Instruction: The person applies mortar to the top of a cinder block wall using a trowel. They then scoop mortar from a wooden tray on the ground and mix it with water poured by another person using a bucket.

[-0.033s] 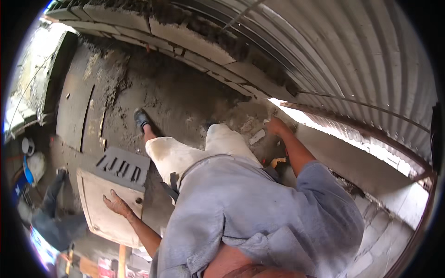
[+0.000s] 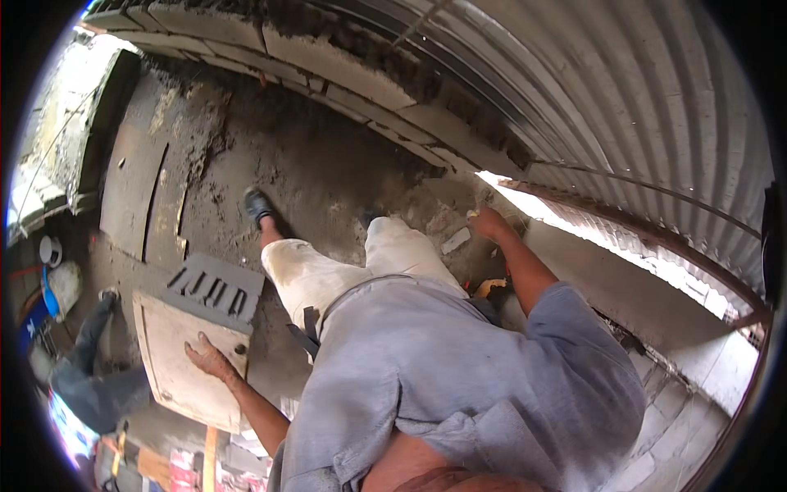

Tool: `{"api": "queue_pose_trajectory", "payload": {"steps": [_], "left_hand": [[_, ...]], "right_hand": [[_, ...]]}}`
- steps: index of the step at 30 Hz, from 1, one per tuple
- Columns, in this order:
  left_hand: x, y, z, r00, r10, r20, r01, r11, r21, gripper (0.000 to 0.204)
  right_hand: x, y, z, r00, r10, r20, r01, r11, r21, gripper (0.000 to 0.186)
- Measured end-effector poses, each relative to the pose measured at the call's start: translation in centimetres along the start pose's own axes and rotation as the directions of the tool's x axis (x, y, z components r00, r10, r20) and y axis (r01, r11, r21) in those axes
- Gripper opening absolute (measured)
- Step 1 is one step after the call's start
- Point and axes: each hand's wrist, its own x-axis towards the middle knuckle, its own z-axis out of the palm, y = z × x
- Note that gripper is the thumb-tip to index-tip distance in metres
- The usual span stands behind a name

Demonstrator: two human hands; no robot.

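Note:
My left hand [image 2: 210,357], dusty with fingers apart, is over a cream panel [image 2: 176,336] with a dark knob; whether it touches the panel I cannot tell. A grey concrete block [image 2: 215,275] with slotted holes lies just above the panel. My right hand [image 2: 488,225] is out to the right with fingers curled, a small pale yellowish thing at its fingertips, too small to name. Near it on the wet, grimy ground is a pale rubble piece [image 2: 455,239]. My cream-clad legs [image 2: 402,246] are between the hands, one dark shoe [image 2: 257,205] showing.
A block wall [image 2: 336,66] runs along the top beside corrugated sheet [image 2: 639,98]. A concrete ledge [image 2: 623,287] lies right, a concrete edge [image 2: 98,131] upper left. A co-worker's dark-trousered legs [image 2: 90,369] are at lower left, near a blue-handled tool [image 2: 51,295] and clutter.
The view is nearly the same. My left foot and left hand appear slightly further right. The small yellowish thing at my right fingertips shows more clearly.

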Motion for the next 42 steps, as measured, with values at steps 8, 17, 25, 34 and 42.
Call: {"api": "queue_pose_trajectory", "payload": {"steps": [8, 17, 25, 34, 42], "left_hand": [[-18.2, 1.9, 3.5, 0.976, 0.132, 0.173, -0.172, 0.953, 0.248, 0.078], [-31.5, 11.2, 20.4, 0.754, 0.468, 0.461, -0.318, 0.874, -0.366, 0.054], [-48.6, 13.8, 36.3, 0.429, 0.389, 0.815, 0.017, 0.899, -0.438, 0.061], [-58.1, 16.3, 45.1, 0.245, 0.336, 0.91, -0.073, 0.942, -0.328, 0.056], [-65.5, 17.5, 47.3, 0.359, 0.313, 0.88, 0.016, 0.94, -0.341, 0.057]], "right_hand": [[0.1, 16.7, 0.8, 0.999, 0.003, 0.036, 0.005, 0.971, -0.237, 0.047], [2.8, 23.0, 4.0, 0.986, 0.114, 0.123, -0.116, 0.993, 0.006, 0.027], [9.7, 21.1, 8.9, 0.985, 0.173, 0.023, -0.173, 0.985, 0.002, 0.038], [30.1, 24.4, 19.1, 0.968, -0.179, -0.178, 0.089, 0.902, -0.423, 0.042], [29.0, 33.9, 27.7, 0.923, -0.256, 0.287, 0.363, 0.825, -0.432, 0.041]]}}
